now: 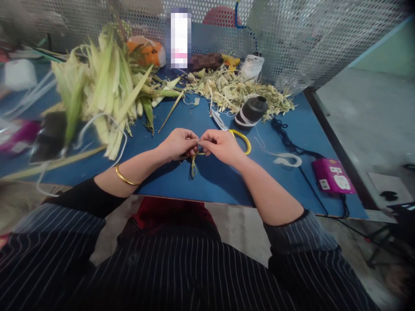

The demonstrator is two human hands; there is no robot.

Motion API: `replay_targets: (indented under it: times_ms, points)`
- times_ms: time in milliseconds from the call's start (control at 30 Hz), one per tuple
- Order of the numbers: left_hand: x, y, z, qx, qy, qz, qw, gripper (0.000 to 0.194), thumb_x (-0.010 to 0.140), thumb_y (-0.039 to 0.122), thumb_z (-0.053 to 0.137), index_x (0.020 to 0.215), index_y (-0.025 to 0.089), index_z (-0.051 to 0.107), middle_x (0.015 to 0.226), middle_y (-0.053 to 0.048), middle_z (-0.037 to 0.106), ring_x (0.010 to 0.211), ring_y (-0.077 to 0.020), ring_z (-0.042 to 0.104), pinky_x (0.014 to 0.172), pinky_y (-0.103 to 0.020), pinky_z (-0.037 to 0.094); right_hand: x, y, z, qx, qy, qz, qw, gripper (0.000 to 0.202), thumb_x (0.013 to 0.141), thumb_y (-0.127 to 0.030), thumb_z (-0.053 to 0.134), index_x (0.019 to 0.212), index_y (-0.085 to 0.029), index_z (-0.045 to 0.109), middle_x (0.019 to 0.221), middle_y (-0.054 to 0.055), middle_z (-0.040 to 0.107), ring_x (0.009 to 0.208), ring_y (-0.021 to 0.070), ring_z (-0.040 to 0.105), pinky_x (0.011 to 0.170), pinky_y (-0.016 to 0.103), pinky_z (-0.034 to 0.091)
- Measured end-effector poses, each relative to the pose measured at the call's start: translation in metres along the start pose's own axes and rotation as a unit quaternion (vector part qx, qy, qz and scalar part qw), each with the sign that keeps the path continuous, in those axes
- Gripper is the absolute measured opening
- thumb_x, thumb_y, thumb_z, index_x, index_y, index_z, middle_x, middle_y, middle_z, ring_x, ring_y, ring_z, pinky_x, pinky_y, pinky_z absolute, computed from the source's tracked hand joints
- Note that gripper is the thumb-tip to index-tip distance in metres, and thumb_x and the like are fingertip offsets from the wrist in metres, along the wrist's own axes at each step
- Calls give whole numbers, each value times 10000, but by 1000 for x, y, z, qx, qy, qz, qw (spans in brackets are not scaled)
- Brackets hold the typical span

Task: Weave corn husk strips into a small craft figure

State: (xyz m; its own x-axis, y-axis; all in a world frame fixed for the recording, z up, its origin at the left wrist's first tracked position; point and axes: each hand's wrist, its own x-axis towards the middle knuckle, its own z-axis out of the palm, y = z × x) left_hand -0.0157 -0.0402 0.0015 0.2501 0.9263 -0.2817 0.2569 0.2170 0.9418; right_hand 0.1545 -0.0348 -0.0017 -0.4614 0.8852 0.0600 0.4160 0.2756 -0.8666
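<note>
My left hand (180, 144) and my right hand (220, 146) meet at the fingertips over the front part of the blue table. Both are pinched around a small twisted piece of husk (193, 167), whose knotted end hangs below the fingers. Its upper part is mostly hidden by them. Beside my right hand lie scissors (220, 120) with yellow handles, partly covered by that hand. Just behind stands a tilted black spool (251, 112) with white thread wound on it. A gold bangle is on my left wrist.
Long green husks (110, 86) are heaped at the left near a dark phone (48, 137) and white cable. Shredded husk pieces (233, 88) cover the back. A purple power socket (333, 176) with black cords sits at the right, near a white strip (288, 160).
</note>
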Motion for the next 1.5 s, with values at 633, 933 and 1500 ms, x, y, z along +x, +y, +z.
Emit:
replay_targets:
  times_ms: [633, 933, 1500]
  points:
    - [-1, 1, -13, -7, -95, 4, 995, 77, 795, 102, 612, 763, 97, 681, 676, -50, 682, 541, -75, 596, 544, -200, 487, 4, 4, 5, 146, 75, 5, 986, 124, 820, -290, 621, 853, -171, 625, 765, 27, 713, 526, 76, 588, 539, 226, 516]
    - [-2, 2, -8, -17, -49, 8, 999, 99, 777, 177, 673, 719, 97, 662, 644, -50, 671, 529, -87, 599, 545, -214, 493, 5, 6, -3, 71, 109, -3, 992, 174, 798, -287, 622, 940, -189, 645, 884, 22, 688, 535, 75, 558, 556, 252, 473]
    - [5, -6, -12, -43, -51, 16, 998, 91, 754, 205, 693, 773, 117, 680, 683, -47, 670, 517, -62, 543, 429, -169, 396, 1, 8, -5, -148, 24, 13, 989, 137, 747, -297, 645, 686, -182, 687, 656, 15, 631, 595, 128, 504, 561, 284, 351]
